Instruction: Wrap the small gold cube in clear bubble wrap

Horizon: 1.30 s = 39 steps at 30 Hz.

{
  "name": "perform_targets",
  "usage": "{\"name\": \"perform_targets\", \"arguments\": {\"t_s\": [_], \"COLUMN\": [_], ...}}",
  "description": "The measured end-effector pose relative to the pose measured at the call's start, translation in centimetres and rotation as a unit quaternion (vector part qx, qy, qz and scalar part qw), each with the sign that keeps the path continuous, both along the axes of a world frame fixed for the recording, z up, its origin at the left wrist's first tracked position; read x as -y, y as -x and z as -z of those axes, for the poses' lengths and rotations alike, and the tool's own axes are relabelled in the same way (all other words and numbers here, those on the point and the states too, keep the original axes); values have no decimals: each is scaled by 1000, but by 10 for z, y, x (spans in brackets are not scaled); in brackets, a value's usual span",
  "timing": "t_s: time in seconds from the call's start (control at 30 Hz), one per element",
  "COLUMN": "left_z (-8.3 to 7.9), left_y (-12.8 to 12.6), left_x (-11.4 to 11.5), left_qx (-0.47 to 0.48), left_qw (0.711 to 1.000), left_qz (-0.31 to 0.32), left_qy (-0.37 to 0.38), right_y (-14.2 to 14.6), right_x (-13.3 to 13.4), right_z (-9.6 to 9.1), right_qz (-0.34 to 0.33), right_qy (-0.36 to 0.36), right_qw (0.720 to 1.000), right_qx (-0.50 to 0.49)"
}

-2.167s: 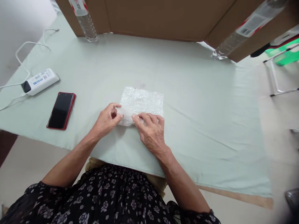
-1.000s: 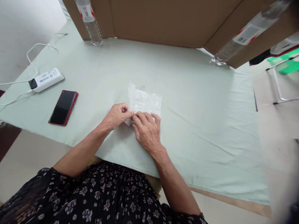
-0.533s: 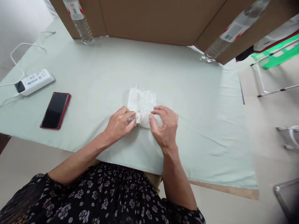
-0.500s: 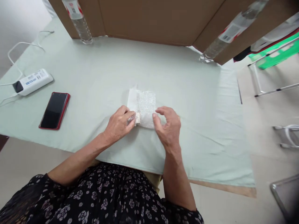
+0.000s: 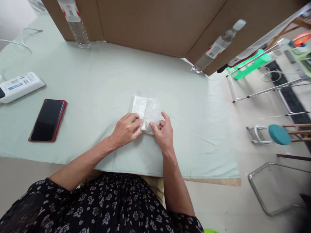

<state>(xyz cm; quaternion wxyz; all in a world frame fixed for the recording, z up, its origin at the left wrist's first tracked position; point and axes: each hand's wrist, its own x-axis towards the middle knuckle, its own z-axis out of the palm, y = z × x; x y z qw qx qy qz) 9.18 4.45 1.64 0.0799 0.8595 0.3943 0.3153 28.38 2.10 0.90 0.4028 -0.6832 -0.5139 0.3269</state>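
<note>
A sheet of clear bubble wrap [image 5: 153, 110] lies in front of me on the cloth. Its left part lies over a flat, whitish rectangular thing [image 5: 139, 105] whose kind I cannot make out. My left hand [image 5: 127, 127] pinches the wrap's near left side, beside a small pale block-like edge [image 5: 143, 125]. On the wrap's near right side is my right hand [image 5: 163, 131], thumb on the plastic, lower fingers curled against it and forefinger raised off it.
A red-cased phone [image 5: 47, 119] and a white power strip [image 5: 21, 86] lie on the left. Water bottles stand left [image 5: 77, 29] and right [image 5: 213, 48] against a brown cardboard screen [image 5: 145, 26]. Beyond the table's right edge are a metal rack [image 5: 255, 92] and a teal-topped stool [image 5: 279, 134].
My right hand has moved left and closed onto the wrap's right side, which is now more crumpled. The left hand stays at its spot. The view has swung to the right.
</note>
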Motion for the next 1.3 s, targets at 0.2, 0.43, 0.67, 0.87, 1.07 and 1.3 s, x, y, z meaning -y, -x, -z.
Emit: {"name": "perform_targets", "arguments": {"t_s": [0.2, 0.43, 0.67, 0.87, 1.07, 1.3], "left_z": [7, 15, 19, 15, 11, 10], "left_y": [-2, -4, -1, 6, 7, 4], "left_x": [-1, -3, -5, -3, -4, -2], "left_qx": [28, 89, 159, 249, 264, 274], "left_qw": [999, 991, 973, 933, 919, 919], "left_qz": [-5, -15, -3, -53, -104, -76], "left_qy": [18, 100, 165, 254, 275, 275], "right_y": [23, 42, 41, 39, 41, 37], "right_x": [5, 4, 16, 16, 12, 11], "right_z": [-6, -10, -23, -24, -24, -12], "right_qz": [-25, -43, -131, -184, -161, -75], "right_qy": [-84, -94, -64, -51, -49, -47], "right_qw": [996, 992, 988, 974, 982, 990], "right_qx": [0, 70, 57, 121, 87, -110]}}
